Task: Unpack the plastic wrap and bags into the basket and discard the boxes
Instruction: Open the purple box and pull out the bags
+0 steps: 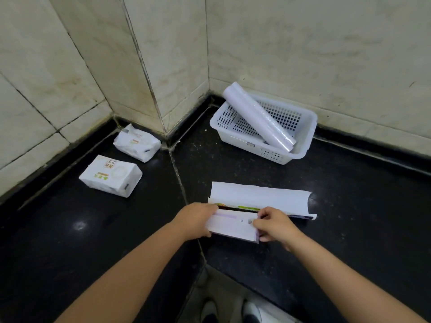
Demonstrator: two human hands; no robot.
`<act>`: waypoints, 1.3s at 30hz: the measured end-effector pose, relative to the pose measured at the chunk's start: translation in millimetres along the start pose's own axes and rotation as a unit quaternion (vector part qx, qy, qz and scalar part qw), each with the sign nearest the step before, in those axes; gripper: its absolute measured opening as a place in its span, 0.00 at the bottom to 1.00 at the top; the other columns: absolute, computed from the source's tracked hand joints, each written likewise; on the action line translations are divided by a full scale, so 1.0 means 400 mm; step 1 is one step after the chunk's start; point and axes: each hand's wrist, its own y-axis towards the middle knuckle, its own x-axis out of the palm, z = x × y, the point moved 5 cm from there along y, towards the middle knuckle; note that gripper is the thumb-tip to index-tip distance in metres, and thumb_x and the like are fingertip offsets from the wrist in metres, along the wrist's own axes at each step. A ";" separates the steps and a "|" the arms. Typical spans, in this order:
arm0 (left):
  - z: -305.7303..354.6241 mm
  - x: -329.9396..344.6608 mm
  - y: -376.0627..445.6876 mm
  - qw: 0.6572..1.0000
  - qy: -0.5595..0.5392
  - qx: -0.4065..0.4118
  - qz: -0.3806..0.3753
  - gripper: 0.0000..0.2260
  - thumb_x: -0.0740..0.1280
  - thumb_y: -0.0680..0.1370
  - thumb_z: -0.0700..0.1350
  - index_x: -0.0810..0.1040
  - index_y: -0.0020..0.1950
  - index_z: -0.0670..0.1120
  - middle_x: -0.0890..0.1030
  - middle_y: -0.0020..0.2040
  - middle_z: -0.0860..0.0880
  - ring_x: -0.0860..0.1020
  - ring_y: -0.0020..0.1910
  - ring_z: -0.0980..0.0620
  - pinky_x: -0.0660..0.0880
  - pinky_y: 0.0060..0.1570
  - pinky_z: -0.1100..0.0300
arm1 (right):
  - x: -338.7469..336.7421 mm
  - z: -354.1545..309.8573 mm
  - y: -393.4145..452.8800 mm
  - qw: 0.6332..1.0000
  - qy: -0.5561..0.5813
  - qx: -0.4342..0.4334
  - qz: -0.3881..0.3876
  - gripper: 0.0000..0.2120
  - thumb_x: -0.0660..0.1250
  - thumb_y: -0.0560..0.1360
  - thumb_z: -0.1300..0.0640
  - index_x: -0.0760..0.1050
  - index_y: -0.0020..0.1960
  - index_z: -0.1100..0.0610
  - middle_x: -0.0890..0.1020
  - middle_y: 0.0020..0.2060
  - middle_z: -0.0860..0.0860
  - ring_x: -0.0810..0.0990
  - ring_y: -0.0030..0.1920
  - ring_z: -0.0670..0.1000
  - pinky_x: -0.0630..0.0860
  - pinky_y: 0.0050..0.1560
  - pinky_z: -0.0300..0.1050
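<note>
Landmark: the white basket (300, 155) stands on the dark counter (93, 241), in the corner where the tiled walls meet.
Done so far: one roll of plastic wrap (258, 116) already lies in the basket, slanted, its upper end sticking out over the far left rim.
In hand: a long open box (235, 229) lies on the counter in front of the basket, nearer the person, its white lid flap folded back towards the basket.
Left hand (198, 220): fingers curled around the left end of the box, gripping it.
Right hand (272, 226): fingers pinched on the front panel of the box near its middle, thumb underneath, holding it.
Likely step: opening or emptying this box, judging by the raised flap.
Still left: whatever this box holds has to go into the basket, and the box has to be thrown away.
Other things: two white soft packs (112, 176) (137, 143) lie on the counter well to the left of the basket; whether they are part of the job I cannot tell.
Hidden: the inside of the box is a dark slit, so its contents are not visible.
Not in view: any bin for the boxes.
Hard to read: the print on the box and packs.
</note>
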 end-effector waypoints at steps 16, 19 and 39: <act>-0.099 0.022 -0.061 0.980 -0.176 -0.063 0.068 0.29 0.71 0.70 0.49 0.65 0.68 0.53 0.76 0.63 0.52 0.74 0.60 0.52 0.69 0.57 0.61 | -0.057 -0.061 -0.017 0.963 -0.162 -0.154 0.151 0.27 0.70 0.70 0.62 0.66 0.67 0.59 0.75 0.60 0.57 0.76 0.55 0.54 0.73 0.56 0.44; -0.100 0.023 -0.061 0.980 -0.178 -0.066 0.065 0.29 0.71 0.70 0.49 0.65 0.69 0.53 0.76 0.64 0.51 0.74 0.60 0.52 0.69 0.58 0.61 | -0.040 -0.083 -0.025 0.928 -0.244 -0.229 0.164 0.25 0.70 0.70 0.62 0.69 0.66 0.61 0.71 0.66 0.57 0.69 0.65 0.56 0.65 0.67 0.45; -0.110 0.023 -0.045 0.985 -0.147 -0.068 0.055 0.29 0.71 0.69 0.52 0.66 0.67 0.53 0.77 0.62 0.50 0.76 0.59 0.50 0.71 0.56 0.59 | 0.046 -0.159 -0.083 0.907 -0.286 -0.309 0.015 0.10 0.57 0.78 0.59 0.77 0.50 0.57 0.80 0.36 0.54 0.76 0.37 0.53 0.75 0.43 0.47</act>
